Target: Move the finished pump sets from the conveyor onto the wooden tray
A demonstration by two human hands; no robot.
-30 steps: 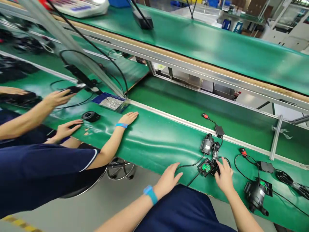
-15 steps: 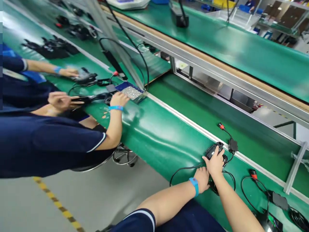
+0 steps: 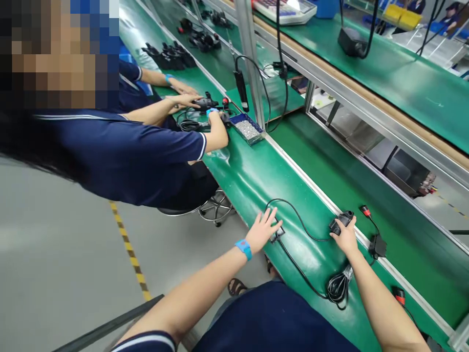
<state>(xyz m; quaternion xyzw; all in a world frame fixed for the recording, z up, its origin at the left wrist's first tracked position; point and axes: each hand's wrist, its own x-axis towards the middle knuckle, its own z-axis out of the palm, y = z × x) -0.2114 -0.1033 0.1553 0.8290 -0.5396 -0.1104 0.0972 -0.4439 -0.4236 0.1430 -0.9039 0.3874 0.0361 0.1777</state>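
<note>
The black pump (image 3: 343, 218) is gripped by the right hand (image 3: 345, 236) on the bench (image 3: 234, 181), beside the metal rail (image 3: 308, 178); its long axis is slanted, nozzle end (image 3: 351, 214) pointed far-right. The left hand (image 3: 262, 230) is spread over a small black frame (image 3: 277, 236).

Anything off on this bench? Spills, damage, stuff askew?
One thing: the green mat looks rippled between the tray of silvery bits and the left hand; wavy glare suggests it isn't lying flat. No spill or damage stands out.
</note>
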